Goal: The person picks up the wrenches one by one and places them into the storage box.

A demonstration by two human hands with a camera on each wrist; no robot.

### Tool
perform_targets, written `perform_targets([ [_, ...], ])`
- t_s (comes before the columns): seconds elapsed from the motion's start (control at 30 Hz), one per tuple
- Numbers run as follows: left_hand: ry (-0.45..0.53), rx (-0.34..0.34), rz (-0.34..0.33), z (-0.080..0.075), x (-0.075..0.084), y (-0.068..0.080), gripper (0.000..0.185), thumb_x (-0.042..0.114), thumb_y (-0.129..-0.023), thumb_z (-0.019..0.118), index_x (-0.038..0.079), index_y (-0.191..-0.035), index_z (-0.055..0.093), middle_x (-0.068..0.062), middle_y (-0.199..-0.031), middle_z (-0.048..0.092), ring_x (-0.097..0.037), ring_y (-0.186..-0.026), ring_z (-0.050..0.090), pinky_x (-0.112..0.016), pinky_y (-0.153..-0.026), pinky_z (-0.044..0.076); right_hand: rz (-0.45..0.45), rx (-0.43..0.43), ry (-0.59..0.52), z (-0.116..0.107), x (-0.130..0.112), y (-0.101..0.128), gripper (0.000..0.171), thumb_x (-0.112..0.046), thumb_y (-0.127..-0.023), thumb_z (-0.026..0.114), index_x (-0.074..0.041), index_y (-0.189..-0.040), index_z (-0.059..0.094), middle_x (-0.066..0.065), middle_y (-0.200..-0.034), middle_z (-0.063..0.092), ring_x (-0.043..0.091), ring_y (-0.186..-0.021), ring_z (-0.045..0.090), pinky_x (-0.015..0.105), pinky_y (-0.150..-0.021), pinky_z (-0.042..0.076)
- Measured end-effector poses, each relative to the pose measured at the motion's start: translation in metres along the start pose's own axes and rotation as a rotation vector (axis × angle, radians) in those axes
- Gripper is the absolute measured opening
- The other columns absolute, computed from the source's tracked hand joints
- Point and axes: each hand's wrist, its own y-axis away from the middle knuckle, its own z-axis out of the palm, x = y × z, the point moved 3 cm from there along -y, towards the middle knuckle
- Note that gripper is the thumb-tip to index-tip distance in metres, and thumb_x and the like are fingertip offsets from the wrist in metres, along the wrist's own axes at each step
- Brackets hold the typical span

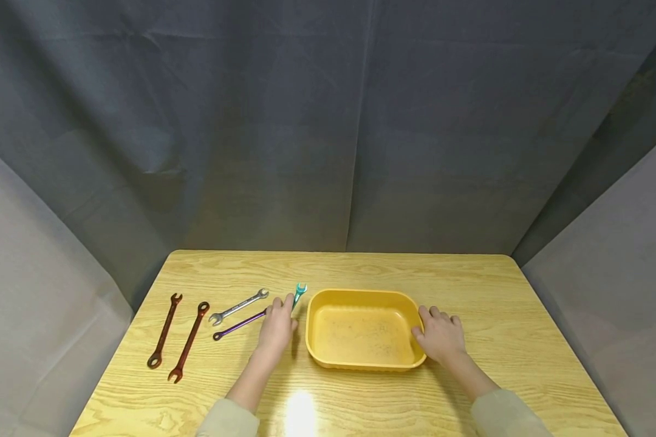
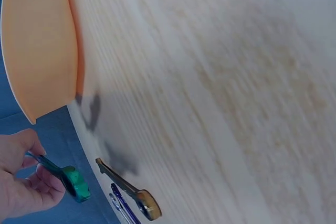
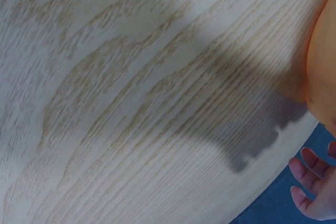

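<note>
My left hand [image 1: 277,325] pinches a teal wrench [image 1: 300,290] between thumb and fingers, just left of the yellow plastic tray [image 1: 313,358]. In the left wrist view, the held wrench's green end [image 2: 77,184] sticks out past the fingertips. A purple wrench [image 1: 242,325] lies left of this hand, partly hidden by it. Behind that is a silver wrench [image 1: 239,307]. The left wrist view also has a dark wrench with a brownish end [image 2: 126,184] on the table. My right hand [image 1: 441,335] is at the tray's right rim, thumb over the edge, fingers loosely spread outside.
Two red-brown wrenches, one farther left [image 1: 165,332] and one nearer the middle [image 1: 189,343], lie at the left of the wood-grain table [image 1: 361,400]. Grey cloth [image 1: 328,152] hangs behind the table and along both sides.
</note>
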Motion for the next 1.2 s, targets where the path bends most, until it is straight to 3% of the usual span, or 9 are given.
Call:
perform_targets([
  [0.4, -0.027, 0.000, 0.065, -0.007, 0.015, -0.003, 0.054, 0.006, -0.075, 0.072, 0.007, -0.124, 0.049, -0.015, -0.094, 0.053, -0.027, -0.080, 0.055, -0.030, -0.064, 0.052, 0.002, -0.012, 0.005, 0.000, 0.000, 0.000, 0.037, -0.033, -0.086, 0.052, -0.005, -0.110, 0.051, 0.011, -0.093, 0.054, 0.029, -0.075, 0.053, 0.052, -0.073, 0.038],
  [0.9, -0.073, 0.018, 0.186, -0.011, 0.033, -0.004, 0.048, 0.004, -0.076, 0.070, 0.009, -0.120, 0.051, -0.016, -0.095, 0.055, -0.029, -0.082, 0.057, -0.031, -0.064, 0.053, 0.006, -0.018, -0.002, -0.001, -0.001, 0.000, 0.035, -0.032, -0.086, 0.052, -0.005, -0.109, 0.051, 0.010, -0.092, 0.054, 0.028, -0.074, 0.052, 0.051, -0.072, 0.038],
  [1.2, -0.087, 0.002, 0.251, -0.007, 0.042, -0.003, 0.046, 0.007, -0.074, 0.073, 0.012, -0.114, 0.052, -0.010, -0.090, 0.055, -0.022, -0.076, 0.055, -0.025, -0.061, 0.051, 0.009, -0.024, -0.003, 0.000, -0.001, 0.001, 0.036, -0.032, -0.087, 0.052, -0.005, -0.111, 0.051, 0.012, -0.094, 0.054, 0.030, -0.078, 0.053, 0.053, -0.074, 0.038],
])
